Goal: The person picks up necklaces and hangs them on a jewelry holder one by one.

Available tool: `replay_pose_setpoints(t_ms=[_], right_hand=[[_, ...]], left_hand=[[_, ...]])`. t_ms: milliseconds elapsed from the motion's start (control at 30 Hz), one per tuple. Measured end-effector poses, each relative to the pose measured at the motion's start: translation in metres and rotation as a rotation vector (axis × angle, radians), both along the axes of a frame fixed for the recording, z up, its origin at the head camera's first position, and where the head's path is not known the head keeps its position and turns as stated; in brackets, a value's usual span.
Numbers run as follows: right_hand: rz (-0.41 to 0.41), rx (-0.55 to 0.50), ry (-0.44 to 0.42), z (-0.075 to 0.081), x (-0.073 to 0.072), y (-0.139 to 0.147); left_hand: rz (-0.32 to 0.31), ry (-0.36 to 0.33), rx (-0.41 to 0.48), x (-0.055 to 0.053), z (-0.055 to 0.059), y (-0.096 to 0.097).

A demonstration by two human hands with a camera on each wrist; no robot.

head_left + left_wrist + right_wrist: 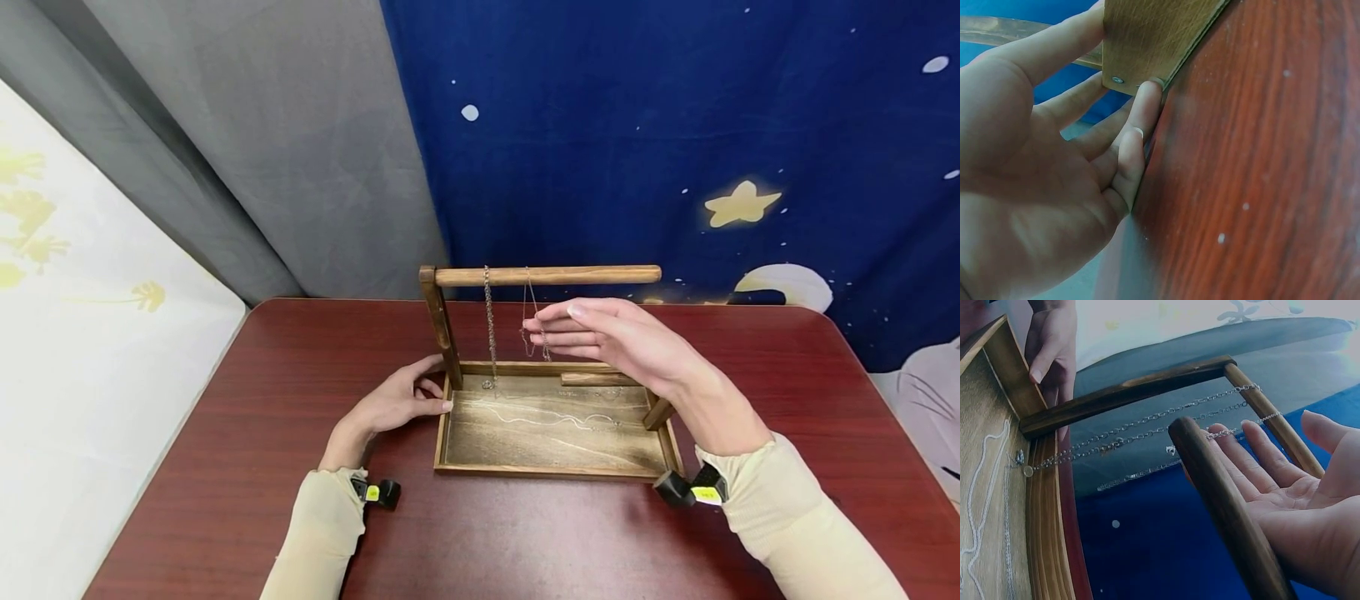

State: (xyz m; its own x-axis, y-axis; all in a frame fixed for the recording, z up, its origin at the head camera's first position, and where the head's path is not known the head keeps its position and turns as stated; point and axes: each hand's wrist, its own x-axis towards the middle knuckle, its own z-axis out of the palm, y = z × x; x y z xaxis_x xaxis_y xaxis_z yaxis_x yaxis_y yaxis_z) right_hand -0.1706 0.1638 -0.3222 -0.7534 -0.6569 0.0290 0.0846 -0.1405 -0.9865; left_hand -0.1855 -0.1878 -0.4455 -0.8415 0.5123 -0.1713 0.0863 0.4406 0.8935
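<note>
A wooden jewelry stand has a shallow tray base (540, 472) and an upper bar (592, 275). My left hand (393, 400) grips the tray's left end, thumb at the side rim and fingers near the post's foot; the left wrist view shows fingertips against the tray's end (1154, 37). From the bar hang a thicker chain necklace (490, 317) and, to its right, a thin necklace (524, 300). My right hand (637, 337) is raised with fingers straight, fingertips right at the thin necklace. In the right wrist view, its chain (1222, 433) passes by the fingertips.
Silvery necklaces (525, 419) lie in the tray. A lower, shorter bar (596, 379) stands at the stand's right, partly behind my right wrist. Beneath is a reddish wooden table (300, 350), backed by a grey curtain (300, 150) and a blue one (600, 150).
</note>
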Motion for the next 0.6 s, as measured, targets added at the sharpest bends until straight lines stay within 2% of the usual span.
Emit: replay_pose_setpoints(t_ms=[367, 600], right_hand=[[-0.015, 0.102, 0.013, -0.001, 0.0, 0.017], [0.0, 0.119, 0.048, 0.0, 0.003, 0.027]], left_hand=[[0.001, 0.005, 0.011, 0.0, -0.001, 0.0], [-0.002, 0.016, 0.002, -0.002, -0.002, 0.0]])
